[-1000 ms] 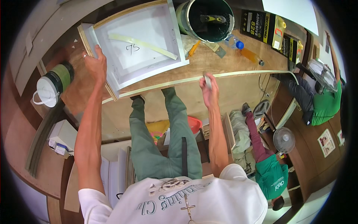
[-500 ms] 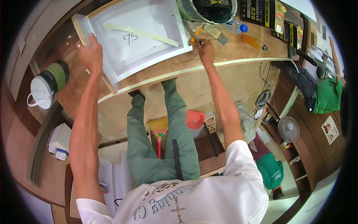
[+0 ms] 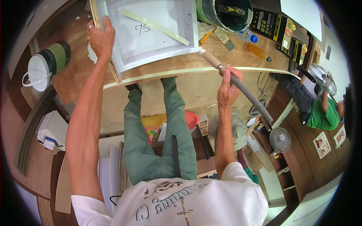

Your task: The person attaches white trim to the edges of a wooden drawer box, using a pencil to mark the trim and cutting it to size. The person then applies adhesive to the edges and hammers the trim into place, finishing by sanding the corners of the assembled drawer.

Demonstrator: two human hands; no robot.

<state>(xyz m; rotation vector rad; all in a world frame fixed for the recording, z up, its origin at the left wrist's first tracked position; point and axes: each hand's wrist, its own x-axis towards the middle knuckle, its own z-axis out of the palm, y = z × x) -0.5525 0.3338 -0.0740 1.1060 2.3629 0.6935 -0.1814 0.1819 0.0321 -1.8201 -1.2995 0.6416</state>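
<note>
A shallow white-lined wooden box (image 3: 158, 61) with bare plywood edges lies on the workbench, handwritten marks on its white bottom. Across that bottom lies a pale yellow strip (image 3: 156, 27). My left hand (image 3: 101, 40) grips the box's left wall, thumb on top; its fingertips are partly hidden. Off the box's right corner, my right hand (image 3: 229, 88) holds a file (image 3: 252, 97) by its grey blade just below the ferrule. The file's wooden handle points up-left to the box corner, and its tip slants down-right past the bench edge.
Right of the box are an open dark bucket (image 3: 233, 28), a putty knife (image 3: 224, 39), a bottle with a blue cap (image 3: 248, 36), an orange bottle (image 3: 259, 52) and adhesive cans (image 3: 270, 24). A lidded bucket (image 3: 40, 71) lies at left. A person in green (image 3: 323, 115) is at far right.
My right hand has lifted the file off the bench and swung it right, toward me. The left hand stays on the box wall. The view has shifted slightly.
</note>
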